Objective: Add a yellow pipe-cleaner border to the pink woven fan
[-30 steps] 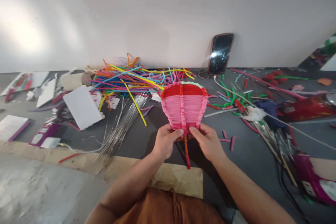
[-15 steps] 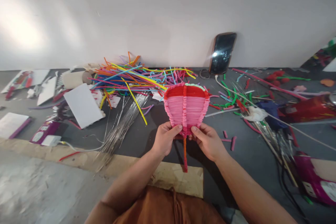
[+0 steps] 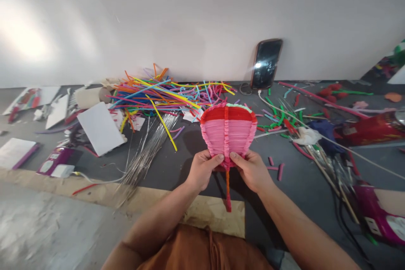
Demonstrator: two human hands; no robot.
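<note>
Between my two hands is a pipe-cleaner petal (image 3: 238,135), held upright over the table. Its face is pink with a red band near the top, and a ruffled edge and middle rib run over it. A patch of the upper right edge is pale green. An orange and red stem (image 3: 228,190) hangs from its base. My left hand (image 3: 202,168) pinches the lower left of the petal, thumb on the front. My right hand (image 3: 253,168) grips the lower right the same way. The other fingers are mostly hidden behind it.
A pile of colourful pipe cleaners (image 3: 152,93) lies by the wall, with thin metal wires (image 3: 148,147) before it. A phone (image 3: 267,63) leans on the wall, its white cable (image 3: 294,122) trailing right. A white card (image 3: 101,128) lies left; a red can (image 3: 370,128) lies right.
Both hands and the petal have shifted slightly right and down in view. The thumbs are a little closer together near the middle rib. The grip on the petal stays.
</note>
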